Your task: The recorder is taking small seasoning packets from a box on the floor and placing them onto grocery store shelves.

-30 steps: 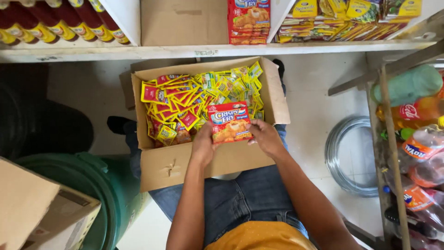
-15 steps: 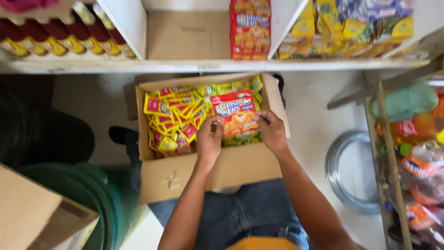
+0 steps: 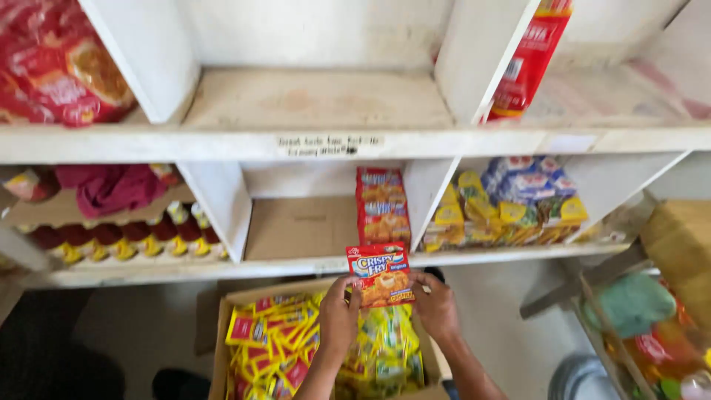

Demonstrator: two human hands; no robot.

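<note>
Both my hands hold a stack of red and orange snack packets [image 3: 381, 275] upright, just in front of the lower shelf's edge. My left hand [image 3: 339, 317] grips the stack's left side and my right hand [image 3: 435, 305] its right side. Behind it, in the middle compartment, stands a row of the same red packets [image 3: 381, 204] against the right divider. Below my hands sits an open cardboard box [image 3: 229, 342] full of yellow and red sachets [image 3: 275, 342].
White shelving [image 3: 326, 141] fills the view. Yellow and blue packets [image 3: 511, 200] fill the right compartment, bottles with yellow caps [image 3: 126, 243] the left one. A red bag [image 3: 52, 67] lies top left, a tall red packet [image 3: 527, 59] top right. A rack with bottles [image 3: 652, 333] stands at the right.
My view has tilted up from the box to the shelves. Both hands have lifted the red packet stack out of the box up to the lower shelf's edge.
</note>
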